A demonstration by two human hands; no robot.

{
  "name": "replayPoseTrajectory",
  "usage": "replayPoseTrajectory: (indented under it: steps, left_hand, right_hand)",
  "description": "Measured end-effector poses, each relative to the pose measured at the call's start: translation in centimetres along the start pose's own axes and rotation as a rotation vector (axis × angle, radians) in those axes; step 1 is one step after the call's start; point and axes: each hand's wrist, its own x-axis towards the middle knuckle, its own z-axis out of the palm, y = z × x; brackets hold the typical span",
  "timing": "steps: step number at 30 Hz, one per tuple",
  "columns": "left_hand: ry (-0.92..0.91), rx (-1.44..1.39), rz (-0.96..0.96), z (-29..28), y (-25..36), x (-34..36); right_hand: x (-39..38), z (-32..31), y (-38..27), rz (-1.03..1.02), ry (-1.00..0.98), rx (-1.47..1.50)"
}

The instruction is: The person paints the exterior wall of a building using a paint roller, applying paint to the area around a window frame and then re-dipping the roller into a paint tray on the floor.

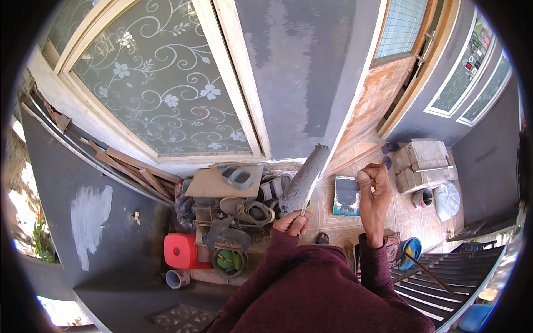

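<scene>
Step in hand, judged from the view: rolling grey paint onto the wall panel [294, 83], with the roller off the surface for the moment; the panel shows uneven lighter and darker grey, so the coat looks incomplete.

Paint roller [304, 180]: sleeve coated grey, tilted, upper end leaning rightward, in front of the panel's foot; its lower end is right at the left hand [293, 223], whose fingers are closed in a pinch on the thin metal rod beside the sleeve; right hand [375, 193] is apart, to the right of the roller, fingers curled in and thumb against the forefinger; whether anything slim is pinched there, cannot tell.

Paint container [346, 211], teal-sided with grey inside, shows just left of the right hand; a next move, in my judgement, calls for a steady hold on the rod and clean fingers off the sleeve.
</scene>
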Motion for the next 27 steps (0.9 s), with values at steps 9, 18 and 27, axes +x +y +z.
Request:
replayPoseTrajectory:
  steps: [9,18,27]
  left_hand:
    - [-0.008,-0.015,-0.007,-0.1,-0.6,0.0]
    - [-0.001,-0.027,-0.045,0.3,-0.2,-0.2]
    - [-0.013,-0.007,0.001,-0.1,-0.6,-0.2]
  right_hand:
    - [0.3,0.4,-4.5,-0.231,0.009,0.208]
    - [1.5,0.1,-8.8,-0.402,-0.158,0.202]
    - [0.9,0.6,-7.1,-0.211,-0.168,0.460]
